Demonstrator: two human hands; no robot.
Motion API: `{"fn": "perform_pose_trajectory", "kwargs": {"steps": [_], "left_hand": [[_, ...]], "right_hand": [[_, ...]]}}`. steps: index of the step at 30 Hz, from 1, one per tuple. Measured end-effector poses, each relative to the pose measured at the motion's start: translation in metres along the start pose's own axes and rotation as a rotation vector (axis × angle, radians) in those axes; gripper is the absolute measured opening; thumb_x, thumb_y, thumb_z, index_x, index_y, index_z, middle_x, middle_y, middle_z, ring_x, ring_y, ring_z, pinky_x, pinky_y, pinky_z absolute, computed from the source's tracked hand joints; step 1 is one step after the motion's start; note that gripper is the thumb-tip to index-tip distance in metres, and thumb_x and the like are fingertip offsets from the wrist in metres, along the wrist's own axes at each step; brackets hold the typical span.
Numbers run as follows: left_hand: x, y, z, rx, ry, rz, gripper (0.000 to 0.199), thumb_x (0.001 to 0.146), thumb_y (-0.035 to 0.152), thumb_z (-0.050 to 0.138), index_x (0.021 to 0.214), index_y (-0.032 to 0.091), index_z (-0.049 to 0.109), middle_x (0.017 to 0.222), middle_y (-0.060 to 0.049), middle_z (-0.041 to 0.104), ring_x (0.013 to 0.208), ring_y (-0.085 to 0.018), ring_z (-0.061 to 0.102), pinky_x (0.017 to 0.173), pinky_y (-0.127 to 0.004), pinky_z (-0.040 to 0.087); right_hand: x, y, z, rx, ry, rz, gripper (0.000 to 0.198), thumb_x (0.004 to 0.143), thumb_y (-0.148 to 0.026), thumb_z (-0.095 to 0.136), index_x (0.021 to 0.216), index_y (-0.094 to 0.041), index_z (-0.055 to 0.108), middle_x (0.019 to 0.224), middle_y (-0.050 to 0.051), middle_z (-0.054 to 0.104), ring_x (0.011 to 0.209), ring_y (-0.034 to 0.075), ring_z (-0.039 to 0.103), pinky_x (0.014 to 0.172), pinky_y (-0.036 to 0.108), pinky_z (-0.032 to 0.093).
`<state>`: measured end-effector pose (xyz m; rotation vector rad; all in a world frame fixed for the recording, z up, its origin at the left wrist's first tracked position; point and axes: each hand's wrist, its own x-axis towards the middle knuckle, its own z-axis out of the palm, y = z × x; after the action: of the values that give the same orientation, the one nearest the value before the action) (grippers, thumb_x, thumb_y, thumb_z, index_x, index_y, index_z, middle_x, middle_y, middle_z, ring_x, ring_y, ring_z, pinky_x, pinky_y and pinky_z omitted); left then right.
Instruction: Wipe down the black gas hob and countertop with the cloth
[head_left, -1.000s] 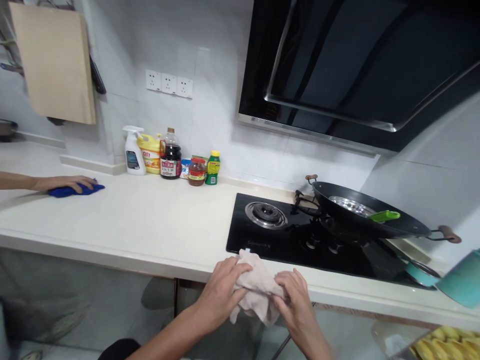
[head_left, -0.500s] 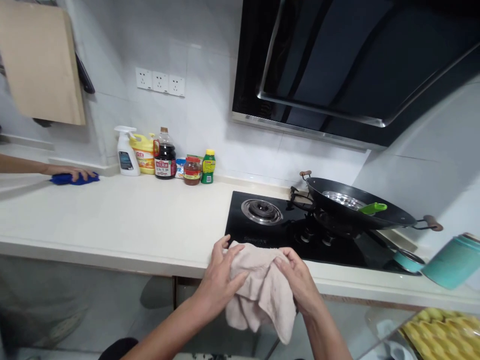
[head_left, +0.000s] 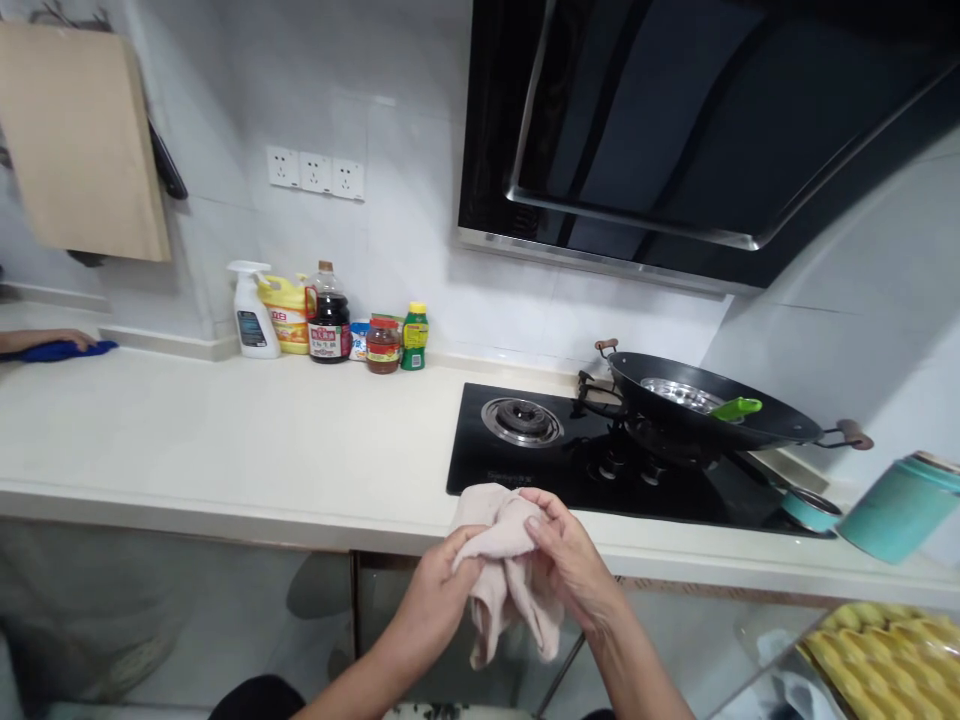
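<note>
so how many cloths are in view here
2. A beige cloth is bunched between the left hand and right hand at the counter's front edge; a blue cloth lies under another person's hand at far left. Others may be hidden.

Two cloths (head_left: 504, 560), one wok (head_left: 705, 410), five bottles (head_left: 328, 315).

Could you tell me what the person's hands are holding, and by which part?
Both the left hand and the right hand grip a beige cloth by its bunched upper part; its lower folds hang loose below the counter edge.
</note>
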<state>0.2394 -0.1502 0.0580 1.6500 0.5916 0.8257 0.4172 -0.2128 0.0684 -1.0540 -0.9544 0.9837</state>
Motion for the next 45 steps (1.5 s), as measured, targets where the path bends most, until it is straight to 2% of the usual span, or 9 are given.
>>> {"fn": "perform_pose_trajectory", "kwargs": {"steps": [7, 12, 15, 18, 23, 28, 35, 40, 45], "left_hand": [[-0.003, 0.012, 0.001, -0.231, -0.030, -0.142, 0.040, 0.086, 0.042, 0.061, 0.117, 0.018, 0.069, 0.096, -0.004, 0.075, 0.085, -0.022, 0.067, 0.081, -0.033, 0.053], [0.007, 0.023, -0.012, -0.073, -0.072, 0.024, 0.034, 0.089, 0.035, 0.056, 0.116, 0.021, 0.070, 0.106, -0.004, 0.074, 0.095, -0.022, 0.067, 0.086, -0.032, 0.051], [0.015, 0.035, -0.027, 0.160, -0.083, 0.158, 0.029, 0.087, 0.026, 0.051, 0.107, 0.021, 0.071, 0.105, -0.004, 0.074, 0.098, -0.022, 0.068, 0.090, -0.031, 0.051], [0.024, 0.051, -0.038, 0.407, -0.089, 0.335, 0.029, 0.086, 0.020, 0.049, 0.103, 0.023, 0.072, 0.106, -0.004, 0.073, 0.101, -0.021, 0.066, 0.093, -0.031, 0.049], [0.038, 0.080, -0.045, 0.614, -0.055, 0.489, 0.029, 0.087, 0.018, 0.049, 0.102, 0.024, 0.073, 0.103, -0.003, 0.071, 0.103, -0.021, 0.064, 0.094, -0.032, 0.048], [0.050, 0.089, -0.057, 0.656, -0.065, 0.474, 0.027, 0.091, 0.020, 0.048, 0.105, 0.023, 0.071, 0.110, -0.003, 0.075, 0.103, -0.019, 0.068, 0.093, -0.030, 0.049], [0.057, 0.085, -0.089, 0.831, -0.034, 0.495, 0.027, 0.096, 0.031, 0.047, 0.108, 0.024, 0.070, 0.109, -0.003, 0.074, 0.102, -0.020, 0.068, 0.091, -0.029, 0.048], [0.057, 0.085, -0.104, 0.756, -0.101, 0.392, 0.026, 0.094, 0.035, 0.050, 0.102, 0.022, 0.071, 0.104, -0.003, 0.075, 0.096, -0.021, 0.068, 0.087, -0.028, 0.049], [0.068, 0.085, -0.120, 0.557, -0.102, 0.208, 0.032, 0.085, 0.046, 0.058, 0.098, 0.021, 0.073, 0.100, -0.003, 0.076, 0.096, -0.024, 0.069, 0.086, -0.029, 0.052]], "right_hand": [[-0.034, 0.014, 0.001, -0.300, -0.005, -0.045, 0.092, 0.071, -0.032, 0.079, 0.149, -0.029, 0.029, 0.147, 0.011, 0.052, 0.129, 0.026, 0.055, 0.107, 0.042, 0.046], [-0.043, 0.037, -0.015, -0.346, -0.006, -0.031, 0.081, 0.082, -0.028, 0.065, 0.153, -0.029, 0.026, 0.106, 0.002, 0.062, 0.089, 0.019, 0.064, 0.085, 0.036, 0.052], [-0.043, 0.040, -0.034, -0.532, 0.062, -0.086, 0.057, 0.083, -0.026, 0.059, 0.139, -0.026, 0.049, 0.085, -0.003, 0.055, 0.077, 0.017, 0.058, 0.078, 0.032, 0.048], [-0.044, 0.029, -0.047, -0.756, 0.063, -0.165, 0.016, 0.087, -0.032, 0.055, 0.095, -0.023, 0.065, 0.084, 0.000, 0.055, 0.079, 0.018, 0.055, 0.075, 0.030, 0.044], [-0.046, 0.022, -0.052, -0.823, 0.049, -0.133, 0.032, 0.100, -0.051, 0.040, 0.091, -0.024, 0.056, 0.082, -0.001, 0.057, 0.077, 0.017, 0.053, 0.071, 0.028, 0.041], [-0.034, 0.022, -0.063, -0.832, 0.089, -0.127, 0.040, 0.096, -0.060, 0.045, 0.081, -0.023, 0.050, 0.073, -0.004, 0.052, 0.070, 0.015, 0.049, 0.068, 0.027, 0.038], [-0.031, -0.012, -0.099, -1.000, -0.084, -0.019, 0.031, 0.088, -0.047, 0.063, 0.074, -0.022, 0.049, 0.076, -0.004, 0.053, 0.074, 0.015, 0.049, 0.066, 0.026, 0.034], [-0.020, -0.038, -0.116, -1.023, -0.011, -0.183, 0.013, 0.090, -0.034, 0.055, 0.085, -0.023, 0.059, 0.083, -0.002, 0.058, 0.080, 0.016, 0.054, 0.073, 0.027, 0.038], [0.024, -0.058, -0.114, -0.959, 0.079, -0.261, 0.017, 0.085, -0.035, 0.055, 0.092, -0.022, 0.064, 0.085, -0.001, 0.064, 0.079, 0.017, 0.057, 0.073, 0.027, 0.042]]}}
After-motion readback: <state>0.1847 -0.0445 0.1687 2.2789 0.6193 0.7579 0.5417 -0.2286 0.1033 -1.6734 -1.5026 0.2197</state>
